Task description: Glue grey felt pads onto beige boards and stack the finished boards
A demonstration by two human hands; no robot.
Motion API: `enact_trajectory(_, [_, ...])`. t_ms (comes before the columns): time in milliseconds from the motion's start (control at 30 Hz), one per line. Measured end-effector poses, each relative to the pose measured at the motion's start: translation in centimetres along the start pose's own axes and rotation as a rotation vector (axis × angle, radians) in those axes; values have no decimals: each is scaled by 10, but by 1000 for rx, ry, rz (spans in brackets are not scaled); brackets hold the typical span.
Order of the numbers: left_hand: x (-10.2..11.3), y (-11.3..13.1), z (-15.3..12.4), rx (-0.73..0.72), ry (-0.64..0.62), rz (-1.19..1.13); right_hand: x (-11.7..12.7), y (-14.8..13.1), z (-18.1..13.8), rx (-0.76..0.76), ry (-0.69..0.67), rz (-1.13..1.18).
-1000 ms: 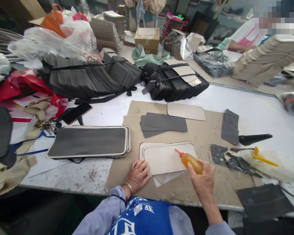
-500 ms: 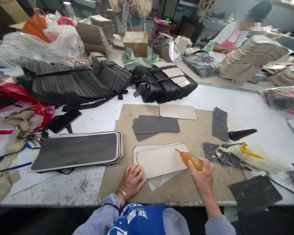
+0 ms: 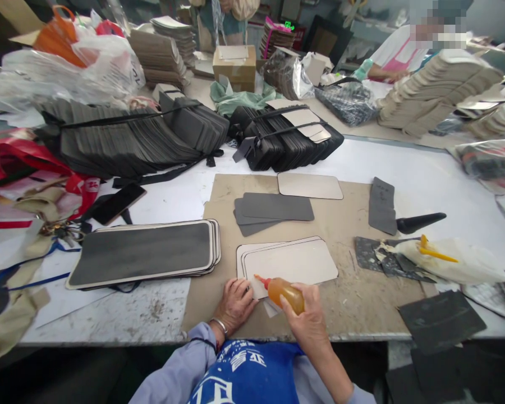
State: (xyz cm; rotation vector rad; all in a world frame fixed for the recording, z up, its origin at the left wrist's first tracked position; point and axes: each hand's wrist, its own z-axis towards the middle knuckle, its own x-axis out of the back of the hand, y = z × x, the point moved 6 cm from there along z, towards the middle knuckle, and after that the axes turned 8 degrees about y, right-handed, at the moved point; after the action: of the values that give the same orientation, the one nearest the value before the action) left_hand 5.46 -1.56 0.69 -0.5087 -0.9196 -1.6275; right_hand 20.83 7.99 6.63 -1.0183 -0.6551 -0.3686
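Leftward across the top panel (image 3: 292,264) has come the bottle (image 3: 287,296), its red tip, over the panel's right part half a second ago, now above the near left corner; whether it touches, I cannot tell. Right hand (image 3: 310,318) has travelled with it, fingers wrapped around the bottle's body and thumb pressed along its side. Left hand (image 3: 235,306) rests at the same corner, just beside the tip, its fingers slightly parted and bent, palm down. Under the top panel lie other pale panels, fanned a little to the left, all on a brown sheet (image 3: 353,303) at the near side of the table (image 3: 362,160). Just beyond are overlapping grey pieces (image 3: 281,206), and farther, a pale piece (image 3: 310,186). To the left sits a stack (image 3: 147,247) topped in grey, with a phone (image 3: 120,203) beyond it. To the right lie a grey strip (image 3: 382,205), a black handle (image 3: 421,223) and a whitish bag (image 3: 475,264). Two dark bundles (image 3: 297,143) (image 3: 130,140) stand at the far side, a box (image 3: 234,68) behind them.
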Motion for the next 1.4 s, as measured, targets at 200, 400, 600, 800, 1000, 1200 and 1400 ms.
enact_trajectory(200, [0, -1, 0, -16, 8, -18, 72, 85, 48, -102, 285, -324])
enact_trajectory(400, [-1, -3, 0, 2, -18, -46, 83, 69, 24, -59, 269, -344])
enact_trajectory(600, [0, -3, 1, -15, -26, -29, 41, 36, -20, -29, 35, -84])
enact_trajectory(800, [0, 0, 3, -81, 10, 26, 102, 111, 19, -145, 355, -344])
enact_trajectory(1000, [2, 7, 8, -124, -11, 93, 123, 131, 36, -220, 448, -249])
enact_trajectory(1200, [-2, 11, 11, -141, -84, 124, 109, 170, 25, -859, 428, 581])
enact_trajectory(1400, [-4, 13, 9, -127, -94, 206, 65, 130, 8, -513, 82, 266])
